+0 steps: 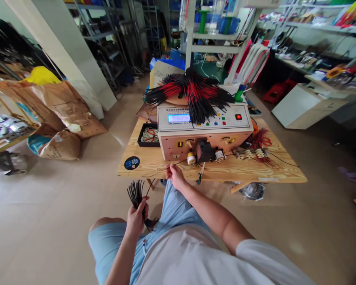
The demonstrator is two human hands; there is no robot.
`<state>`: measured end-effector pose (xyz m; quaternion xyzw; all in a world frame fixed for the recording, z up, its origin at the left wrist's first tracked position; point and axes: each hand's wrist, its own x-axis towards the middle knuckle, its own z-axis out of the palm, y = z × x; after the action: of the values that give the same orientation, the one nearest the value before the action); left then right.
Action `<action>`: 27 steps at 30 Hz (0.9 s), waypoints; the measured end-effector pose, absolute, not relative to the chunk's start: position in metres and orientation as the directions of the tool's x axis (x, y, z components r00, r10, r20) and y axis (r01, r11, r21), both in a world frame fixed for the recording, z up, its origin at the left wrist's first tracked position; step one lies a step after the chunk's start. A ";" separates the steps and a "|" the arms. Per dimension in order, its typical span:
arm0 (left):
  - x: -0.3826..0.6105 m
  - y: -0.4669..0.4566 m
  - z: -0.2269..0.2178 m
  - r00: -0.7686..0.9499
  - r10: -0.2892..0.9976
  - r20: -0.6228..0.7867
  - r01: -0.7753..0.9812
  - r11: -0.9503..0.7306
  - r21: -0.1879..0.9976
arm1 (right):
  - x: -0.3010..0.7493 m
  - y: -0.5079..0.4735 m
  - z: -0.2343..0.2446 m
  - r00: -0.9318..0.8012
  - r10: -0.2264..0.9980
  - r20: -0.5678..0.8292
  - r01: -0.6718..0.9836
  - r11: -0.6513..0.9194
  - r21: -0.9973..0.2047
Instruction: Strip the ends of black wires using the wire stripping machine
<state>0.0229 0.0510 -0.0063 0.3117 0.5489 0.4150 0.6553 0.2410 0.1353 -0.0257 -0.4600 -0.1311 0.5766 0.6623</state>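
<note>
My left hand (pixel 136 215) is closed round a bundle of short black wires (pixel 136 193) that fans upward above my knee. My right hand (pixel 175 174) reaches to the front edge of the wooden table (pixel 154 164) and pinches a single black wire (pixel 178 162) coming from the left outlet of the wire cutting machine (pixel 206 132). The machine has a lit blue display (pixel 178 118) and a red button (pixel 238 116). A heap of cut red and black wires (pixel 195 92) lies on top of it.
A small black tray (pixel 144 138) with coiled pieces sits left of the machine. Guide rollers (pixel 250 153) and red wire lie on the right. Brown paper sacks (pixel 62 114) stand on the floor to the left. White shelving (pixel 213 37) and benches rise behind.
</note>
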 end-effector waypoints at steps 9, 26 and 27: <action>0.029 0.055 -0.015 0.019 0.915 -0.403 -0.215 0.397 0.892 | 0.194 0.069 -0.058 -0.167 0.926 -0.339 -0.234 -0.371 -0.899; 0.033 0.041 -0.007 0.091 0.923 -0.375 -0.118 0.384 0.916 | 0.174 0.014 -0.058 -0.649 0.690 -0.320 0.299 -0.156 -0.941; 0.032 0.040 -0.008 0.086 0.923 -0.375 -0.118 0.383 0.916 | 0.179 0.017 -0.058 -0.656 0.685 -0.316 0.276 -0.172 -0.946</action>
<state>0.0317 0.0403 -0.0077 0.3746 0.5375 0.4102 0.6345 0.1791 0.0171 -0.0582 -0.3846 -0.6246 0.6619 0.1544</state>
